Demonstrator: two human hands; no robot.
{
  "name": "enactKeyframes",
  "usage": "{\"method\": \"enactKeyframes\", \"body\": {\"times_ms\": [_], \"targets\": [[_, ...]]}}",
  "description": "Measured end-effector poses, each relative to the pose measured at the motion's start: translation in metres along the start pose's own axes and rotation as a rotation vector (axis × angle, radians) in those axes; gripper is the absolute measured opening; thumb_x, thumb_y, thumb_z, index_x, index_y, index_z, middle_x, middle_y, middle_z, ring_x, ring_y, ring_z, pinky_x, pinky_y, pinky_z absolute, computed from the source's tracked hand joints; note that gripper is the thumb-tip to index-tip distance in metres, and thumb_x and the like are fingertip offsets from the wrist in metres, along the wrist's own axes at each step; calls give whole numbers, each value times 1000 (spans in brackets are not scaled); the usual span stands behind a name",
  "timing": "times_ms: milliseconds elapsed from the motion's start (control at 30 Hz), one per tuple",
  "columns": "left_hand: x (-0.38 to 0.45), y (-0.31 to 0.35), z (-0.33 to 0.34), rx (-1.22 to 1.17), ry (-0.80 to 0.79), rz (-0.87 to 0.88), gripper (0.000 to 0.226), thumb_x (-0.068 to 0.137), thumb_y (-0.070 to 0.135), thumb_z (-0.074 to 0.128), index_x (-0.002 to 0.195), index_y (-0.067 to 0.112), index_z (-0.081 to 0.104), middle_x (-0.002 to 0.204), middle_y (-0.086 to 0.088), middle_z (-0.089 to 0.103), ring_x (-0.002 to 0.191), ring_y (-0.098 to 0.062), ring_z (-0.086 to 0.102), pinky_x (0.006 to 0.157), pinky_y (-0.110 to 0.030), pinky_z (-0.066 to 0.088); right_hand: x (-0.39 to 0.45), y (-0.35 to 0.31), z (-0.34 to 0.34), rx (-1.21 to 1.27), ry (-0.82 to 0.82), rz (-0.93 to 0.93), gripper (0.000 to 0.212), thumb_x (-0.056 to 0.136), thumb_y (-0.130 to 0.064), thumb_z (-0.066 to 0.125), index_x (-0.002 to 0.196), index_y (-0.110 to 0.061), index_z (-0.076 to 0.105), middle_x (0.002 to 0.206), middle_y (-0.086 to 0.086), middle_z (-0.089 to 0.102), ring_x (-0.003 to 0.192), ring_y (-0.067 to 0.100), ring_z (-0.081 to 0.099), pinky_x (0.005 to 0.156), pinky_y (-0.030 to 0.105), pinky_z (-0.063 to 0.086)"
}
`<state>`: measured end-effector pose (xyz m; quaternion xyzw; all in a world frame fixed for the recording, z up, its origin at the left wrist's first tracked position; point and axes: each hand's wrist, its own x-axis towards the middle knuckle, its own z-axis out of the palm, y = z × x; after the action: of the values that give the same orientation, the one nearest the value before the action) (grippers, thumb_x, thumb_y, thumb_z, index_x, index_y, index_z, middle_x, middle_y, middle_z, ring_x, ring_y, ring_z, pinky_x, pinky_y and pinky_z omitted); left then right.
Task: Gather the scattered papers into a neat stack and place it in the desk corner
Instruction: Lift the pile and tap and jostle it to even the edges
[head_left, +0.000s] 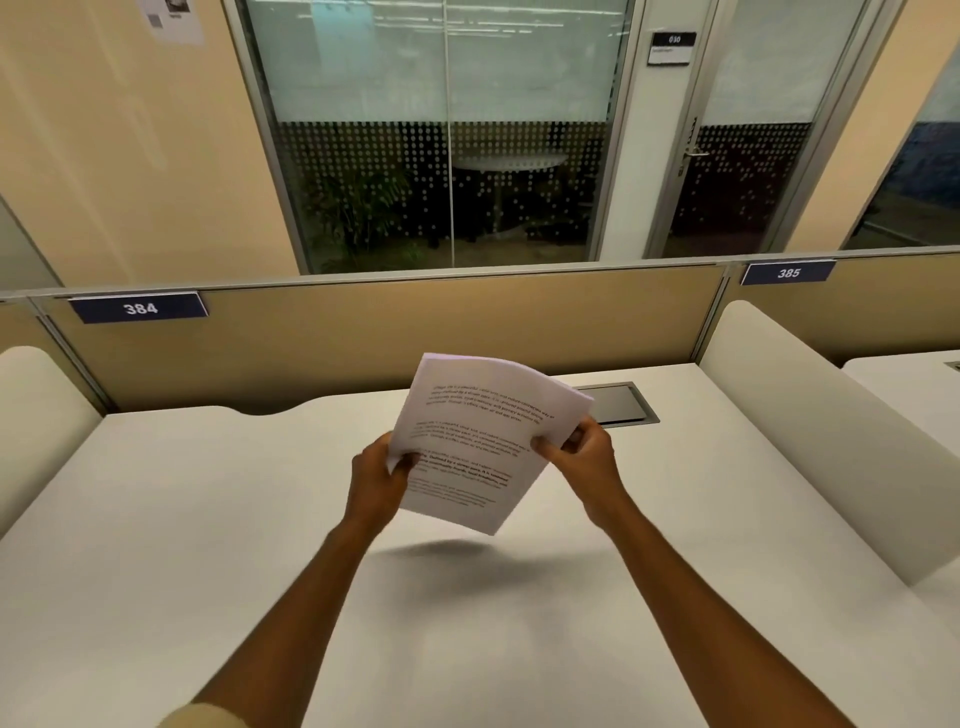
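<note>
Both hands gripping one stack of papers above mid tabletop, left hand pinching the stack's 8 o'clock edge, right hand pinching its 3 o'clock edge, sheets tilting and bowing, shadow falling beneath, grey cable hatch lying at 1 o'clock.

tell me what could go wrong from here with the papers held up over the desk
1. The paper stack is pinched only at its side edges by the left hand and right hand, clear of the desk; sheets could slip or fan out.
2. The stack is tilted and bowed, so it may land skewed.
</note>
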<state>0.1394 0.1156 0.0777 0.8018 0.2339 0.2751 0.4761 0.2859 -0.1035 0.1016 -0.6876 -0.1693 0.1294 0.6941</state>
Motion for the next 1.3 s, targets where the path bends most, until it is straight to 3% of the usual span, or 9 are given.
{"method": "enactKeyframes", "body": {"times_ms": [133, 300, 533, 733, 867, 1000, 1133, 1200, 1300], "targets": [[23, 18, -21, 157, -51, 124, 13, 91, 7, 58, 100, 10, 67, 92, -4, 72, 79, -21, 70, 65, -32, 60, 11, -15, -13, -54, -52, -42, 52, 74, -6, 82, 121, -10, 58, 108, 9, 71, 96, 20, 70, 75, 28, 62], [40, 41, -36, 312, -96, 276, 9, 90, 9, 57, 96, 7, 64, 92, -7, 70, 81, -27, 66, 66, -42, 57, 11, -23, -28, -131, 12, -137, 48, 71, -14, 86, 112, -13, 60, 105, 4, 69, 93, 18, 69, 76, 28, 61], [39, 55, -39, 572, -210, 361, 7, 88, 5, 57, 84, 11, 60, 93, -10, 70, 83, -30, 64, 65, -40, 55, 5, -24, -35, -324, -116, -216, 25, 77, -12, 81, 97, -17, 67, 90, -7, 73, 78, 0, 70, 70, 18, 56], [24, 61, -25, 691, -339, 372, 14, 91, 15, 56, 85, 27, 53, 105, -6, 71, 90, -26, 68, 70, -33, 56, -8, -20, -17, -503, -226, -234, 10, 88, -23, 69, 96, -16, 70, 91, 4, 73, 78, 17, 66, 65, 27, 52], [20, 62, -29, 608, -320, 344, 13, 90, 22, 61, 82, 29, 53, 97, -3, 72, 80, -20, 66, 62, -26, 50, -15, -16, -16, -487, -169, -217, 13, 89, -24, 68, 95, -12, 70, 89, 6, 73, 75, 17, 66, 61, 25, 50], [20, 46, -49, 522, -235, 221, 22, 81, 31, 72, 74, 14, 60, 79, 0, 68, 69, -21, 64, 54, -27, 48, -17, -11, -27, -396, -132, -155, 21, 85, -32, 68, 99, -17, 70, 92, 5, 74, 78, 21, 69, 65, 31, 53], [15, 20, -64, 410, -162, 70, 31, 73, 35, 81, 72, 8, 65, 71, -2, 68, 66, -22, 64, 56, -32, 50, -23, -6, -36, -322, -176, -70, 7, 92, -21, 65, 97, -26, 66, 92, -2, 74, 78, 17, 70, 63, 23, 51], [7, 13, -64, 265, -125, -23, 33, 72, 33, 84, 77, 5, 66, 75, -5, 70, 68, -22, 66, 56, -28, 51, -25, -1, -39, -289, -187, -22, 9, 91, -22, 66, 98, -27, 66, 93, -3, 74, 79, 17, 71, 64, 24, 51], [-12, 6, -58, -200, -94, -158, 34, 74, 23, 83, 97, 5, 64, 90, -8, 75, 80, -24, 73, 64, -24, 57, -28, 7, -40, -249, -200, 8, 29, 81, -36, 66, 107, -24, 65, 98, 0, 75, 83, 23, 73, 66, 30, 57]]}}
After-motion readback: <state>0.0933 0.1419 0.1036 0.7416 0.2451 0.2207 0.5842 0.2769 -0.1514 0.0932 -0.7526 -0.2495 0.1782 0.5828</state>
